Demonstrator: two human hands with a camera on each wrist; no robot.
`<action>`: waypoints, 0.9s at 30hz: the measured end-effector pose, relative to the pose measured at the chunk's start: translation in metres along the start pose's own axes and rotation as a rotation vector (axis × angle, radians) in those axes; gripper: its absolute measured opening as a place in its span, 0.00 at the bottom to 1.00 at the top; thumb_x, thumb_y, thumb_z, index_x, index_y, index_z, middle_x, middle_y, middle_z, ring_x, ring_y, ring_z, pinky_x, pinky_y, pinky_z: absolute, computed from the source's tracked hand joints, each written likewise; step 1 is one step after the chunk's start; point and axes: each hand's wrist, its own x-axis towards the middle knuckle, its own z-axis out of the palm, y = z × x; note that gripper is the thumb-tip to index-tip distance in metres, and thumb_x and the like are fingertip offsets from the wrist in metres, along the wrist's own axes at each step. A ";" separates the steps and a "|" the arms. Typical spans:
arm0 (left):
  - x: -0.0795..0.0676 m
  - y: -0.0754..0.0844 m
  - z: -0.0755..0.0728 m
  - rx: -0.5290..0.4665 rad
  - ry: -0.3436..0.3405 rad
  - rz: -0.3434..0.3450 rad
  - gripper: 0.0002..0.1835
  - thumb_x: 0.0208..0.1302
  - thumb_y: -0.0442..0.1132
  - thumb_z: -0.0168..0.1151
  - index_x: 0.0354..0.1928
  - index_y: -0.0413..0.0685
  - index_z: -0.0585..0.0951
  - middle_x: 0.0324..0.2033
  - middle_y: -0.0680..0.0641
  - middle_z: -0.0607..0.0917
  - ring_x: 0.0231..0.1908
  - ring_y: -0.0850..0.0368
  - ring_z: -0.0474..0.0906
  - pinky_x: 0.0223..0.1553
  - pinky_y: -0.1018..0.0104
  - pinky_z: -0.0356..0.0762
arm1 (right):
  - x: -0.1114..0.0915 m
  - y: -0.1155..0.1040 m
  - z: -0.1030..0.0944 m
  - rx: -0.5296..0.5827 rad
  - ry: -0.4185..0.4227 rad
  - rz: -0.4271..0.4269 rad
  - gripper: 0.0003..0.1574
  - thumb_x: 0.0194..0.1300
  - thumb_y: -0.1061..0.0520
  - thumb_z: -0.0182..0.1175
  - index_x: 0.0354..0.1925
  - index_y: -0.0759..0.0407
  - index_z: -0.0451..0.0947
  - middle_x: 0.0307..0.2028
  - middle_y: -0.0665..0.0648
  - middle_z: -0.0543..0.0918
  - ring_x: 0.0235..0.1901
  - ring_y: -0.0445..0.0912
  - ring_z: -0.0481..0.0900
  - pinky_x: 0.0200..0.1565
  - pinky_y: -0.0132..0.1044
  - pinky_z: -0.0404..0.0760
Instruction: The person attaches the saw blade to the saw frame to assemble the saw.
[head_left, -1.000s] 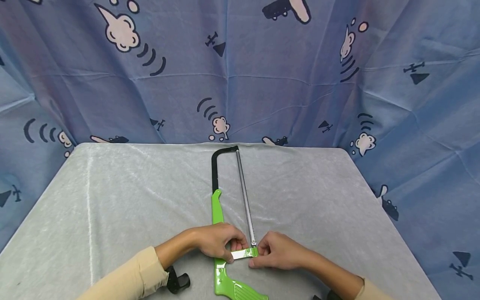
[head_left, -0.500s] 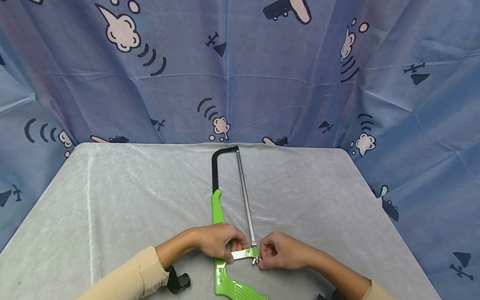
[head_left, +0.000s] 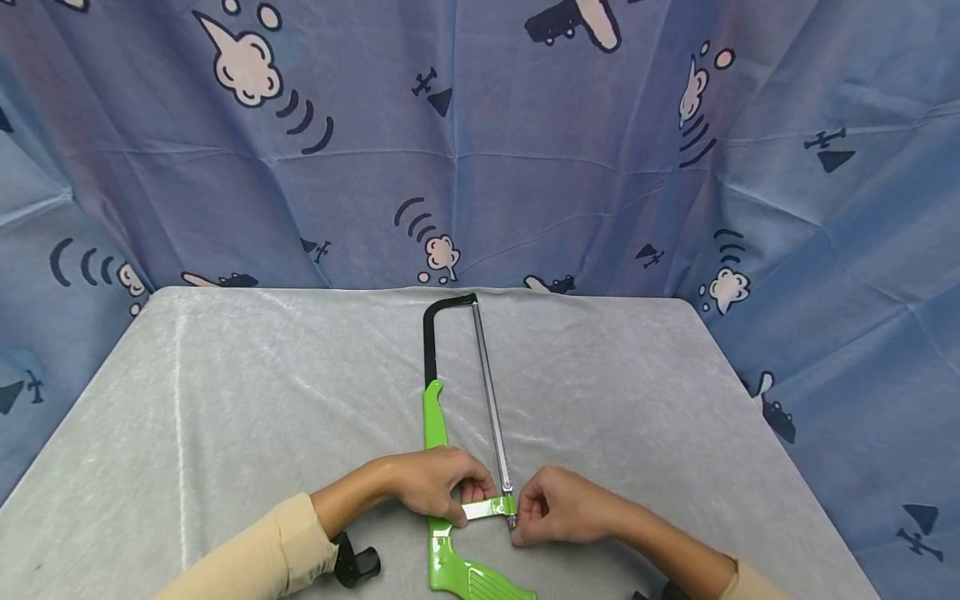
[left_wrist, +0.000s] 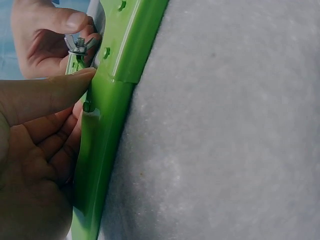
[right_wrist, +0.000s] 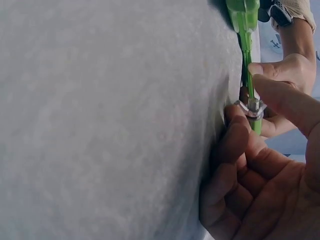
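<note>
A hacksaw [head_left: 434,417] lies on the table in the head view, with a green handle, a black front bow and a silver blade [head_left: 491,392] along its right side. My left hand [head_left: 438,483] pinches the green crosspiece near the handle, thumb on the near side and fingers beyond. At the blade's near end a metal wing nut [right_wrist: 254,107] sits on a threaded bolt that sticks out of the crosspiece. My right hand [head_left: 558,508] has thumb and bent index finger at the wing nut's wings, the other fingers curled beneath.
A pale grey cloth [head_left: 285,400] covers the table. Behind and beside it hangs a blue printed curtain [head_left: 360,167]. A black wrist camera mount [head_left: 356,562] is strapped below my left sleeve.
My right hand first drew slightly right, uncovering the wing nut, then came back against it a little lower. The wing nut shows at a different angle. My left hand and the hacksaw stayed put.
</note>
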 end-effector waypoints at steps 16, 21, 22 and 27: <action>0.000 -0.001 0.000 0.003 -0.001 -0.010 0.18 0.43 0.31 0.68 0.40 0.52 0.80 0.28 0.60 0.78 0.32 0.70 0.73 0.35 0.78 0.71 | 0.005 -0.006 0.006 -0.125 0.072 0.107 0.26 0.47 0.38 0.67 0.09 0.49 0.68 0.07 0.37 0.62 0.09 0.28 0.53 0.12 0.27 0.53; 0.000 -0.001 -0.001 0.001 -0.004 -0.008 0.18 0.44 0.31 0.68 0.40 0.51 0.80 0.29 0.59 0.78 0.32 0.70 0.73 0.35 0.78 0.71 | 0.005 -0.006 0.006 -0.121 0.072 0.103 0.27 0.47 0.38 0.67 0.09 0.49 0.68 0.07 0.38 0.62 0.09 0.28 0.53 0.13 0.27 0.53; 0.000 -0.001 -0.001 -0.001 -0.005 -0.007 0.18 0.44 0.31 0.68 0.40 0.51 0.80 0.29 0.59 0.78 0.32 0.70 0.73 0.35 0.78 0.71 | 0.005 -0.006 0.006 -0.121 0.074 0.101 0.27 0.47 0.38 0.67 0.09 0.49 0.68 0.07 0.38 0.62 0.09 0.28 0.54 0.13 0.27 0.54; 0.000 0.000 -0.001 -0.002 -0.005 -0.007 0.18 0.44 0.30 0.68 0.40 0.51 0.80 0.29 0.59 0.78 0.32 0.70 0.73 0.35 0.78 0.71 | 0.004 -0.004 0.005 -0.112 0.072 0.087 0.26 0.47 0.38 0.67 0.09 0.50 0.68 0.07 0.38 0.63 0.09 0.28 0.54 0.13 0.26 0.54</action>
